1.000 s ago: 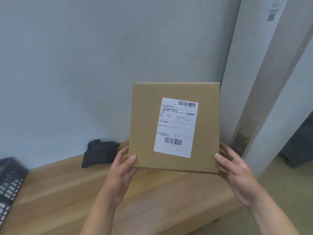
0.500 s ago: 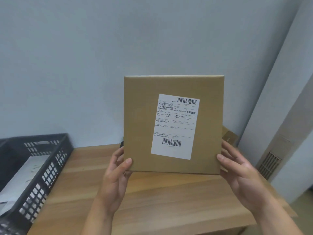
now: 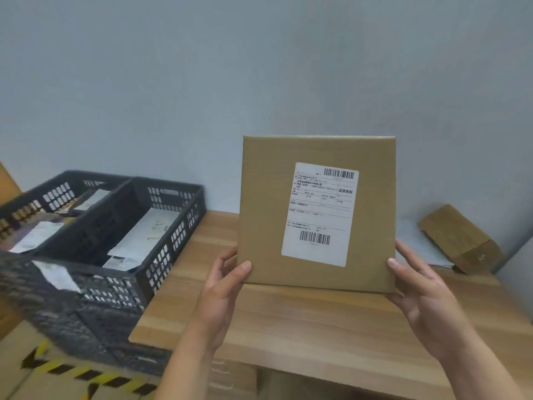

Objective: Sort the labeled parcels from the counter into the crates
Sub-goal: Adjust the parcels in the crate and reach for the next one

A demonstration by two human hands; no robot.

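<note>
1. The right crate (image 3: 173, 249), black and slatted, stands against the left end of the counter (image 3: 288, 327). Flat white packets (image 3: 144, 241) lie overlapping on its floor.
2. The left crate (image 3: 57, 194) touches it on the far side and holds more white-labelled packets, too blurred to count.
3. A near crate (image 3: 72, 313) is smeared; what it holds cannot be told.
4. The parcel (image 3: 265, 212) is upright above the counter, its label (image 3: 320, 215) facing the camera. The left hand (image 3: 225, 284) grips its lower left corner and the right hand (image 3: 418, 290) its lower right, thumbs on the front.
5. A second box (image 3: 458, 241) lies far right on a white sheet (image 3: 415, 243).
6. Compared with half a second ago, the grip is unchanged. The view has swung left, so two more crates show and the parcel sits right of centre.
</note>
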